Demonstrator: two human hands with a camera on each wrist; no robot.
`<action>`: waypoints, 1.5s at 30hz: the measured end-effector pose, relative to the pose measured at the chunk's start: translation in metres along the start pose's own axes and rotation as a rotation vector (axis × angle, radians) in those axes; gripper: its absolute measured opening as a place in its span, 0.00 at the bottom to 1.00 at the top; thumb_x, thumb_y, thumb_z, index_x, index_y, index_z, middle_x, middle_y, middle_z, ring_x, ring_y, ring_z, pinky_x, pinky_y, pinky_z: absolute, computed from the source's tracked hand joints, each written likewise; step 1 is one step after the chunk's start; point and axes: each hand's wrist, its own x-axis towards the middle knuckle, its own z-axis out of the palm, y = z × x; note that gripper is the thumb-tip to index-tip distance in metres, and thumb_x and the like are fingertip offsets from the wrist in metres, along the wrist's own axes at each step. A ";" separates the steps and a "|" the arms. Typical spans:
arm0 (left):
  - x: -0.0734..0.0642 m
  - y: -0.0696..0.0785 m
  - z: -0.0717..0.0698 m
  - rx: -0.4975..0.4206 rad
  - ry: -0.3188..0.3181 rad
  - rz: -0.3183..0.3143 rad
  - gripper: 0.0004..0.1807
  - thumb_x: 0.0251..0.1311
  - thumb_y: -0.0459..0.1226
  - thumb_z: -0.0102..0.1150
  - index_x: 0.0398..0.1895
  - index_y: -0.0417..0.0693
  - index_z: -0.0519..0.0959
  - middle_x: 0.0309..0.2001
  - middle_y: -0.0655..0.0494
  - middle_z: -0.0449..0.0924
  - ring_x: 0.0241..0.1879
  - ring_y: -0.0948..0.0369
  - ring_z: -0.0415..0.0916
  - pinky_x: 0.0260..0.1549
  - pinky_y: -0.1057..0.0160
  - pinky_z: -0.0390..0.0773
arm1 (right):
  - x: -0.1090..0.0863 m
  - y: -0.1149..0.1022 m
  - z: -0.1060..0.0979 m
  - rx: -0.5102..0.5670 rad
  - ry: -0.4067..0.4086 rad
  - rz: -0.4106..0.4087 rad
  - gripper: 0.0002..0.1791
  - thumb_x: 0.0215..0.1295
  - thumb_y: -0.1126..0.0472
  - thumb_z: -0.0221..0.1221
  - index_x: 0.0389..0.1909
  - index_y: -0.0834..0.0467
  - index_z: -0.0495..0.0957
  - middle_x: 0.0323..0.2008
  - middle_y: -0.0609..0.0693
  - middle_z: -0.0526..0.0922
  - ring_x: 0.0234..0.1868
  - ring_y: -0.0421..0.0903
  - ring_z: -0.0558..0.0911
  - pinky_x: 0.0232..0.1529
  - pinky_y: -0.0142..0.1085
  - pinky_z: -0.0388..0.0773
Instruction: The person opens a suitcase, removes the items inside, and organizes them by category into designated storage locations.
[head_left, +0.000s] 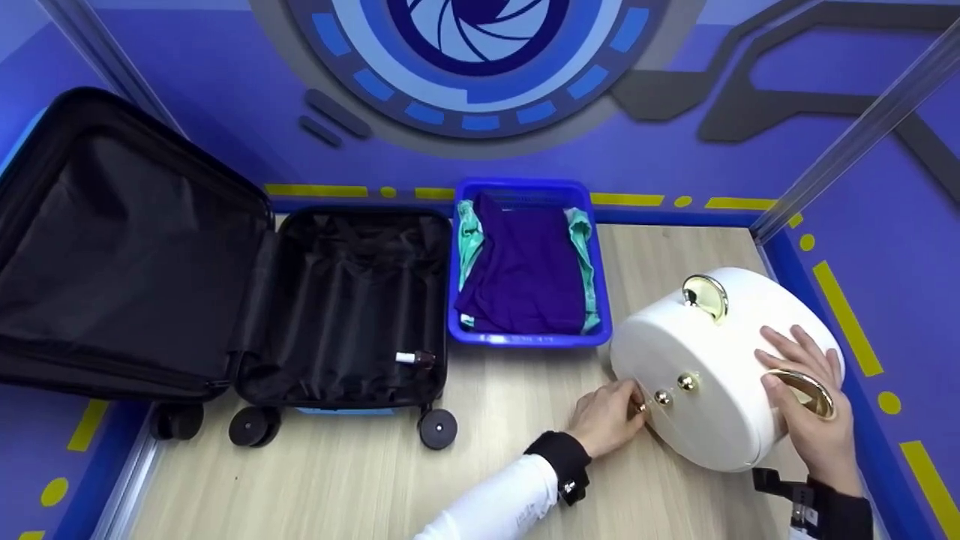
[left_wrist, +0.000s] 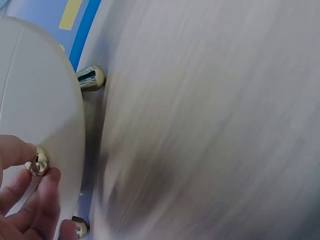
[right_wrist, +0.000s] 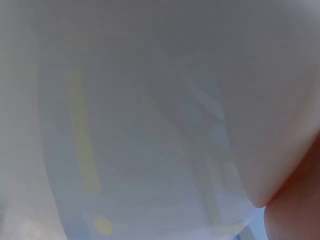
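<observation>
A glossy white, round-sided box (head_left: 720,360) with gold fittings lies tilted on the table at the right. My left hand (head_left: 611,416) is at its lower left face. In the left wrist view, the thumb and fingers pinch a small gold knob (left_wrist: 40,162). Two more gold knobs (head_left: 687,382) show on the same face. My right hand (head_left: 817,405) rests on the box's right side with fingers spread, beside a gold ring-shaped fitting (head_left: 806,394). A second gold ring (head_left: 705,296) stands near the far end. The right wrist view shows mostly the shiny white surface (right_wrist: 140,125).
An open black suitcase (head_left: 345,300) stands at the left, with a small white-capped dark bottle (head_left: 416,359) inside. Between it and the box is a blue basket (head_left: 529,340) holding folded purple cloth (head_left: 525,270) and green cloth (head_left: 581,232). Blue printed walls (head_left: 862,247) enclose the table.
</observation>
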 end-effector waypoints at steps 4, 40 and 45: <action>-0.002 0.001 0.001 -0.019 0.007 -0.006 0.08 0.63 0.45 0.70 0.38 0.61 0.78 0.35 0.74 0.77 0.32 0.74 0.73 0.31 0.74 0.71 | -0.001 0.001 0.000 -0.001 -0.006 -0.009 0.17 0.60 0.85 0.56 0.51 0.79 0.80 0.66 0.61 0.79 0.79 0.50 0.59 0.78 0.37 0.27; -0.120 -0.044 -0.040 -0.114 -0.044 0.067 0.09 0.63 0.43 0.71 0.35 0.58 0.77 0.34 0.72 0.76 0.32 0.78 0.67 0.26 0.76 0.65 | 0.000 0.006 -0.003 0.110 0.003 -0.029 0.17 0.59 0.86 0.56 0.50 0.82 0.79 0.65 0.62 0.80 0.79 0.51 0.60 0.77 0.37 0.24; -0.123 -0.052 -0.040 -0.115 -0.063 0.078 0.08 0.64 0.41 0.69 0.39 0.58 0.78 0.36 0.71 0.79 0.34 0.77 0.69 0.28 0.75 0.67 | 0.000 0.007 -0.002 0.099 -0.007 -0.031 0.17 0.59 0.86 0.56 0.50 0.81 0.79 0.65 0.62 0.80 0.79 0.51 0.60 0.77 0.37 0.24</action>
